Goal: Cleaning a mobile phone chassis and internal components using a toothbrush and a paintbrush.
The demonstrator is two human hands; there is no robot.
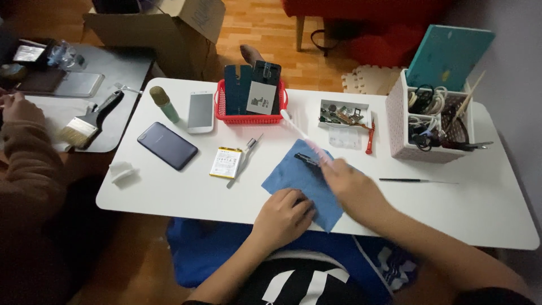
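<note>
My right hand (pixel 351 184) grips a pink-and-white toothbrush (pixel 305 138) whose bristled end points up and to the left, above a small dark part (pixel 307 159). That part lies on a blue cloth (pixel 298 179) spread on the white table (pixel 485 209). My left hand (pixel 284 214) rests with curled fingers on the cloth's near corner and presses it down. Motion blur softens the right hand.
On the table: a dark blue phone (pixel 167 145), a white phone (pixel 200 112), a flat battery (pixel 226 162), tweezers (pixel 244 160), a green bottle (pixel 164 104), a red basket (pixel 250 117), a parts tray (pixel 343 115), a white organiser (pixel 432 121), a thin tool (pixel 418 181). Another person's hand (pixel 20 108) is at left near a paintbrush (pixel 89 121).
</note>
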